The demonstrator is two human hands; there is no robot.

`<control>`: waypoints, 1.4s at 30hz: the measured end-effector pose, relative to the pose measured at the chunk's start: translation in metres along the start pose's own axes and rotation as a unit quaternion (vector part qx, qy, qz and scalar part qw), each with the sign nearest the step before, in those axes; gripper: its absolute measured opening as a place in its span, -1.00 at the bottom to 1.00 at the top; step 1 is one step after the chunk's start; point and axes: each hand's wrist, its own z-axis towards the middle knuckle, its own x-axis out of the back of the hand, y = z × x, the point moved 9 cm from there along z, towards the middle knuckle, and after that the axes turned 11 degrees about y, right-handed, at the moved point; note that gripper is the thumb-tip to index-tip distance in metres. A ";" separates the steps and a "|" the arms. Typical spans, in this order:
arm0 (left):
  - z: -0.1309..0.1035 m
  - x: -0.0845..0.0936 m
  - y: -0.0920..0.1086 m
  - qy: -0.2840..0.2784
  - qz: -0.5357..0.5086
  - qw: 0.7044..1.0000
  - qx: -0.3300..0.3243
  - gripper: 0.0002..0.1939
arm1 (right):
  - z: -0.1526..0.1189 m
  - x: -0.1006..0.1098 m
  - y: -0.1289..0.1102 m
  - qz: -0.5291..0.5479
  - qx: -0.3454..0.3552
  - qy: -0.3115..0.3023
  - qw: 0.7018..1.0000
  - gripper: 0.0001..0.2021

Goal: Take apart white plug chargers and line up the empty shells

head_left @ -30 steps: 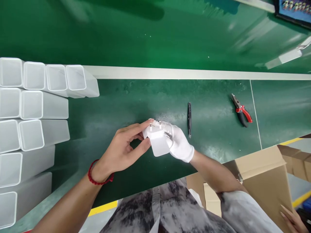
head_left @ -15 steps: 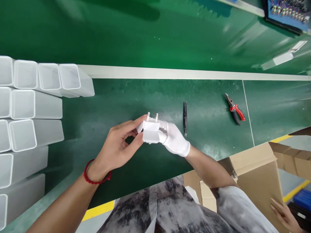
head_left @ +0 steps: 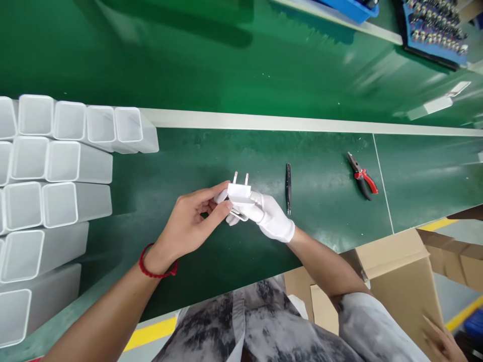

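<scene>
A white plug adapter (head_left: 240, 193) with two round metal pins sits between my hands, its pins pointing away from me. The bare fingers and thumb of my left hand (head_left: 196, 216) pinch its left side. On my right hand (head_left: 273, 217) is a white glove, and its fingers are closed around the adapter's right side. A pale frame-like edge shows under the adapter body, partly hidden by my fingers. To the right of my gloved hand, black tweezers (head_left: 289, 188) lie on the green table (head_left: 324, 166).
White open-ended plastic boxes (head_left: 90, 201) are stacked in rows at the left. Pliers (head_left: 362, 176) with red and black handles lie at right. A cardboard box (head_left: 400, 281) stands at lower right, with another person's hand (head_left: 439, 342) beside it. A blue tray (head_left: 350, 10) is at the top.
The adapter has been tipped in my hands, so its face is foreshortened and an edge beneath it shows. My left hand has shifted slightly right. The camera view has shifted a little.
</scene>
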 end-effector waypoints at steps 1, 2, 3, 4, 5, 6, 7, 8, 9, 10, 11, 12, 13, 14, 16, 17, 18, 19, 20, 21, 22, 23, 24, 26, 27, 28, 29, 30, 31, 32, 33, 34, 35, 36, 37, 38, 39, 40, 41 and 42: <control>0.000 0.001 0.000 0.006 0.009 1.000 0.004 -0.45 | -0.001 0.000 -0.003 -0.030 0.018 -0.006 0.999 -0.52; 0.000 0.002 0.001 0.014 0.023 1.000 0.004 -0.44 | -0.002 0.001 -0.008 -0.073 0.044 -0.003 0.996 -0.52; 0.000 0.003 0.003 0.022 0.044 0.999 -0.005 -0.44 | -0.003 0.003 -0.014 -0.122 0.077 0.014 0.989 -0.52; 0.000 0.004 0.006 0.031 0.068 0.997 -0.022 -0.44 | -0.005 0.007 -0.021 -0.169 0.110 0.040 0.979 -0.51; -0.001 0.004 0.010 0.037 0.090 0.994 -0.043 -0.44 | -0.007 0.010 -0.027 -0.206 0.131 0.070 0.967 -0.49; -0.002 0.004 0.015 0.040 0.102 0.992 -0.064 -0.45 | -0.009 0.015 -0.032 -0.221 0.138 0.101 0.960 -0.47; -0.004 0.004 0.019 0.038 0.098 0.991 -0.081 -0.45 | -0.011 0.019 -0.033 -0.209 0.129 0.125 0.961 -0.45; -0.006 0.003 0.023 0.033 0.077 0.992 -0.093 -0.45 | -0.012 0.024 -0.032 -0.172 0.107 0.140 0.969 -0.46; -0.007 0.004 0.025 0.029 0.047 0.993 -0.100 -0.46 | -0.013 0.027 -0.030 -0.114 0.078 0.146 0.980 -0.48; -0.009 0.005 0.027 0.027 0.016 0.994 -0.100 -0.48 | -0.013 0.030 -0.028 -0.048 0.045 0.147 0.987 -0.50; -0.010 0.006 0.027 0.027 -0.010 0.995 -0.097 -0.49 | -0.013 0.032 -0.026 0.018 0.015 0.146 0.989 -0.50; -0.010 0.008 0.027 0.032 -0.025 0.995 -0.094 -0.51 | -0.013 0.034 -0.026 0.074 -0.011 0.144 0.987 -0.51; -0.010 0.009 0.025 0.037 -0.029 0.995 -0.090 -0.54 | -0.014 0.037 -0.026 0.116 -0.032 0.144 0.982 -0.53; -0.010 0.010 0.023 0.042 -0.026 0.995 -0.085 -0.56 | -0.014 0.039 -0.027 0.143 -0.047 0.147 0.978 -0.55; -0.009 0.011 0.017 0.046 -0.017 0.996 -0.079 -0.59 | -0.015 0.042 -0.026 0.168 -0.072 0.154 0.971 -0.56; -0.008 0.011 0.015 0.048 -0.011 0.996 -0.078 -0.59 | -0.016 0.043 -0.025 0.173 -0.084 0.155 0.969 -0.57; -0.008 0.011 0.014 0.049 -0.005 0.996 -0.079 -0.59 | -0.016 0.043 -0.023 0.178 -0.095 0.154 0.967 -0.57; -0.008 0.011 0.013 0.051 0.001 0.995 -0.083 -0.59 | -0.016 0.042 -0.020 0.185 -0.103 0.151 0.966 -0.57; -0.008 0.011 0.013 0.054 0.005 0.995 -0.088 -0.60 | -0.016 0.042 -0.019 0.193 -0.109 0.149 0.964 -0.58; -0.008 0.012 0.014 0.055 0.009 0.994 -0.094 -0.60 | -0.016 0.041 -0.017 0.201 -0.111 0.150 0.962 -0.58; -0.009 0.012 0.015 0.054 0.011 0.993 -0.100 -0.61 | -0.015 0.041 -0.017 0.206 -0.110 0.152 0.960 -0.58; -0.010 0.012 0.017 0.054 0.011 0.993 -0.108 -0.62 | -0.015 0.042 -0.017 0.207 -0.108 0.156 0.960 -0.57; -0.010 0.012 0.019 0.053 0.013 0.992 -0.115 -0.64 | -0.014 0.042 -0.017 0.204 -0.108 0.160 0.960 -0.56; -0.012 0.013 0.023 0.053 0.017 0.990 -0.130 -0.66 | -0.012 0.042 -0.018 0.193 -0.109 0.168 0.960 -0.54; -0.012 0.013 0.025 0.054 0.019 0.989 -0.136 -0.67 | -0.012 0.043 -0.018 0.189 -0.110 0.172 0.961 -0.53; -0.013 0.013 0.026 0.053 0.020 0.989 -0.140 -0.67 | -0.011 0.043 -0.018 0.186 -0.110 0.174 0.961 -0.53; -0.012 0.013 0.026 0.051 0.021 0.988 -0.142 -0.67 | -0.011 0.042 -0.018 0.182 -0.110 0.176 0.961 -0.53; -0.012 0.012 0.026 0.048 0.020 0.989 -0.142 -0.67 | -0.010 0.042 -0.017 0.176 -0.109 0.176 0.962 -0.54; -0.011 0.011 0.025 0.044 0.019 0.989 -0.142 -0.67 | -0.009 0.041 -0.017 0.167 -0.104 0.175 0.965 -0.55; -0.011 0.009 0.024 0.039 0.020 0.989 -0.141 -0.68 | -0.008 0.041 -0.018 0.152 -0.094 0.175 0.968 -0.56; -0.011 0.007 0.024 0.034 0.023 0.989 -0.142 -0.68 | -0.006 0.042 -0.021 0.129 -0.075 0.178 0.973 -0.57; -0.012 0.005 0.025 0.029 0.033 0.989 -0.144 -0.68 | -0.004 0.044 -0.027 0.096 -0.048 0.183 0.977 -0.57; -0.014 0.003 0.028 0.024 0.048 0.987 -0.149 -0.69 | -0.001 0.048 -0.036 0.052 -0.014 0.193 0.980 -0.58; -0.018 0.001 0.033 0.017 0.069 0.985 -0.155 -0.69 | 0.003 0.053 -0.049 -0.007 0.025 0.207 0.978 -0.58; -0.023 0.000 0.040 0.007 0.095 0.982 -0.165 -0.70 | 0.008 0.060 -0.064 -0.079 0.066 0.223 0.969 -0.57; -0.030 -0.001 0.048 -0.005 0.125 0.976 -0.176 -0.69 | 0.015 0.067 -0.081 -0.159 0.103 0.239 0.952 -0.56; -0.037 -0.003 0.057 -0.025 0.155 0.968 -0.195 -0.68 | 0.024 0.076 -0.099 -0.249 0.139 0.260 0.923 -0.54; -0.047 -0.005 0.067 -0.053 0.190 0.956 -0.217 -0.66 | 0.038 0.083 -0.116 -0.337 0.169 0.272 0.885 -0.50; -0.057 -0.006 0.074 -0.086 0.223 0.942 -0.237 -0.62 | 0.054 0.092 -0.132 -0.413 0.186 0.291 0.842 -0.48; -0.068 -0.007 0.078 -0.120 0.246 0.928 -0.251 -0.59 | 0.071 0.100 -0.148 -0.492 0.198 0.319 0.785 -0.49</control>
